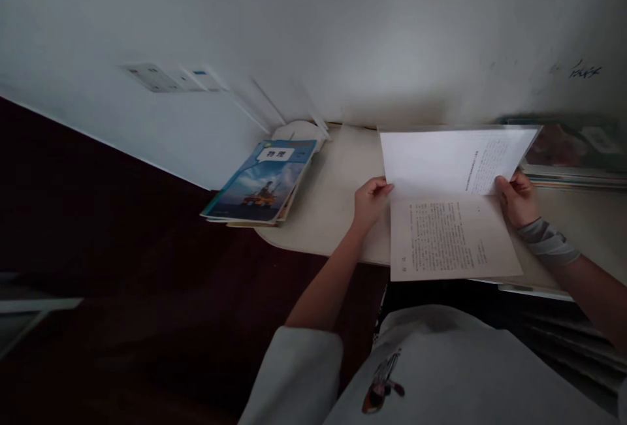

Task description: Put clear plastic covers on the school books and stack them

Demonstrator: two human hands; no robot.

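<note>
An open book [435, 222] with printed text lies sideways between my two hands over the desk. On its left edge, near the fold, my left hand [371, 202] pinches the pages between thumb and fingers. My right hand [518, 198], with a grey band around the wrist, grips the opposite edge, thumb on top of the page. The upper page is mostly blank with some lines at its right; the lower one is densely printed. A clear plastic edge shows along the book's top. The fingers beneath the book are hidden.
Books with a blue physics textbook [267, 180] on top are stacked at the left end of the white desk [333, 209], partly over its edge. Another stack of books [578, 151] lies at the right against the wall [392, 33]. The floor at left is dark.
</note>
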